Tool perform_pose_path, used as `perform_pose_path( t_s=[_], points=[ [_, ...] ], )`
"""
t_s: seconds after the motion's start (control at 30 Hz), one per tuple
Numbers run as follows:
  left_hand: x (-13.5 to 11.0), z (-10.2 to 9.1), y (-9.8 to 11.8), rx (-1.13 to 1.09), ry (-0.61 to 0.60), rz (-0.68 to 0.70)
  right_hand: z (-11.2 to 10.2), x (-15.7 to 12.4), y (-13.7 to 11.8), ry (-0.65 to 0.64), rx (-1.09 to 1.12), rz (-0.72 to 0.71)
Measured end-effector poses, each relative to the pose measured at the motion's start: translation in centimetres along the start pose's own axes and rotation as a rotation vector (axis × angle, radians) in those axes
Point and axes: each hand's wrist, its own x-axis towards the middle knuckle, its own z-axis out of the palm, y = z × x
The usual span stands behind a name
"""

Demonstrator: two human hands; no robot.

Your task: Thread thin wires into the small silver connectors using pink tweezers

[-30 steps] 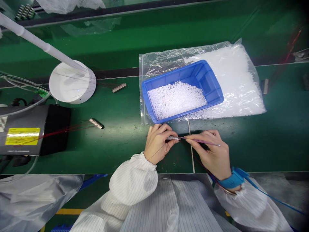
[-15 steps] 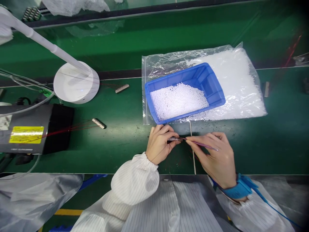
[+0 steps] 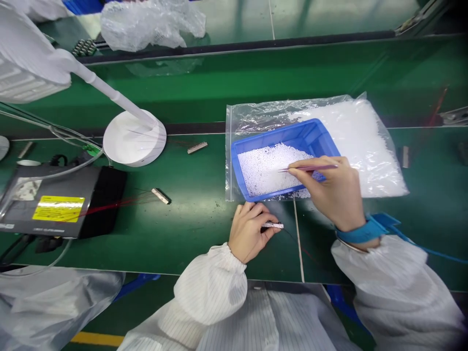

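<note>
My left hand (image 3: pixel 252 231) rests on the green bench, its fingers pinching a small rectangular component (image 3: pixel 273 224) with fine wires trailing to the right. Over the blue bin (image 3: pixel 241 168), my right hand (image 3: pixel 331 190) is closed on pink tweezers (image 3: pixel 314 167). The tweezer tips point left, at the small white beads (image 3: pixel 263 163) inside the bin; whether they grip a bead is too small to tell. Under the bin lies a clear zip bag (image 3: pixel 376 156) filled with white material. A blue wrist strap (image 3: pixel 360 233) circles my right wrist.
More small components lie on the bench, one (image 3: pixel 161 196) left of my hand and another (image 3: pixel 197 147) beyond it. A white desk lamp (image 3: pixel 135 139) and a dark box with a yellow label (image 3: pixel 60 208) stand at the left. A grey sleeve (image 3: pixel 47 297) shows at lower left.
My right hand has moved the tweezers up and away from the component to over the beads in the bin. My left hand still holds the component. The whole view has shifted slightly.
</note>
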Motion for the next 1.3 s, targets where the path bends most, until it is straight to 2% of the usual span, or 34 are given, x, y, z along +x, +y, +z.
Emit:
perform_pose_path(
  t_s=[0.17,0.67,0.77,0.87,0.97,1.1,1.2,1.3],
  points=[
    [-0.1,0.0,-0.1,-0.014,0.008,0.003,1.6,1.6,0.4,-0.06,-0.053,-0.017],
    [0.0,-0.2,-0.1,-0.024,0.005,0.013,2.4,2.2,0.6,-0.099,-0.047,-0.004],
    [0.0,-0.1,-0.1,-0.022,0.009,0.01,2.3,2.2,0.5,-0.08,-0.029,-0.008],
    [0.0,-0.2,0.0,-0.019,0.007,0.007,1.2,1.9,0.1,-0.042,-0.003,-0.011],
    [0.0,-0.2,0.0,-0.021,0.009,0.009,-0.9,0.5,-0.4,0.013,0.052,0.016],
    [0.1,-0.2,0.0,-0.009,0.008,0.003,-3.1,-3.1,-0.8,0.062,0.148,0.07],
    [0.1,-0.2,0.0,0.001,0.001,0.001,-3.2,-6.1,-0.9,-0.005,0.227,0.11],
    [0.2,-0.2,0.1,-0.004,-0.005,-0.001,-2.4,-8.1,-1.1,-0.06,0.282,0.146]
  ],
)
